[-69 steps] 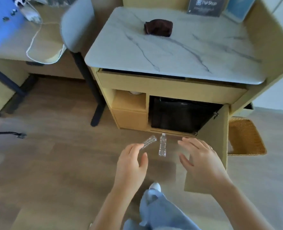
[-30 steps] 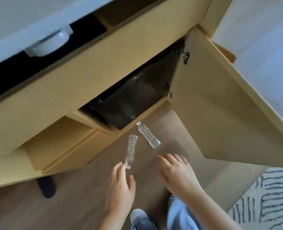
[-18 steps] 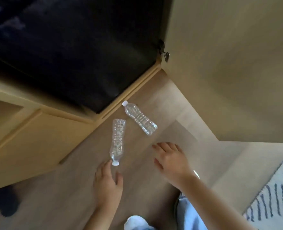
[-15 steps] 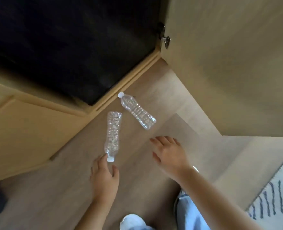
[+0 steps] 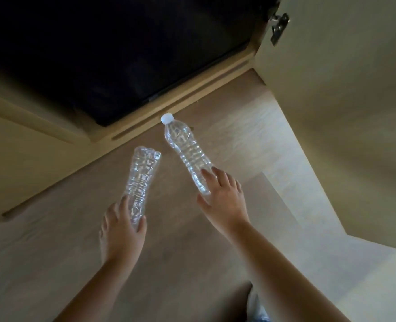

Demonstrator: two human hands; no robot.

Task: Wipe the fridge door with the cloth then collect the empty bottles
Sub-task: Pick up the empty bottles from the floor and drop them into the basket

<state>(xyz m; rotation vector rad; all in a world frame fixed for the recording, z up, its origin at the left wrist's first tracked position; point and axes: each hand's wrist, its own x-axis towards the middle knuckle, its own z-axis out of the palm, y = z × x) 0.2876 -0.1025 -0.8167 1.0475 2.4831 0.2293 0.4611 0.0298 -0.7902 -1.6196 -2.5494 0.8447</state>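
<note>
Two empty clear plastic bottles lie on the wooden floor in front of the black fridge door (image 5: 122, 54). The crumpled left bottle (image 5: 142, 173) points its base toward the cabinet; my left hand (image 5: 122, 233) grips its neck end between thumb and fingers. The right bottle (image 5: 185, 147) has a white cap pointing at the fridge. My right hand (image 5: 225, 201) rests on its base end with spread fingers, index finger on top and thumb beside it. The cloth is not in view.
The open wooden cabinet door (image 5: 343, 112) stands close on the right, with a metal hinge (image 5: 278, 26) at its top. The cabinet's base rail (image 5: 169, 110) runs just behind the bottles. A closed wooden drawer front (image 5: 29, 159) is on the left.
Both hands have reached forward onto the bottles: the left now holds the crumpled bottle's neck, the right touches the other bottle's base. The camera has dropped closer to the floor.
</note>
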